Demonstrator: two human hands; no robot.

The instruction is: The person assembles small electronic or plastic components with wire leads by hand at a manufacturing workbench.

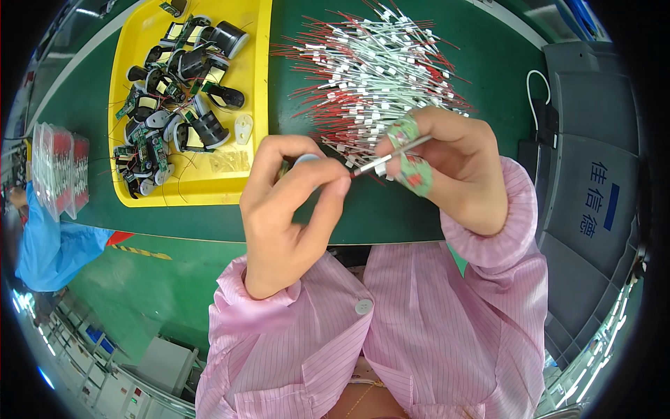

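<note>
Head view: left hand [289, 202] pinches small grey part [306, 160]; right hand [447, 164] grips one sleeved wire [391, 154]. Wire pile [377, 70] large, yellow tray [259, 84] part-filled with assemblies [178, 98]; much seemingly remains.

Thin wire piece [388, 155], white sleeve w/ red end, lay nearly level btwn both hands above green bench edge, slightly tilted up to the right. Small round grey part [306, 160] sat at its left tip, mostly hidden by fingers.
</note>
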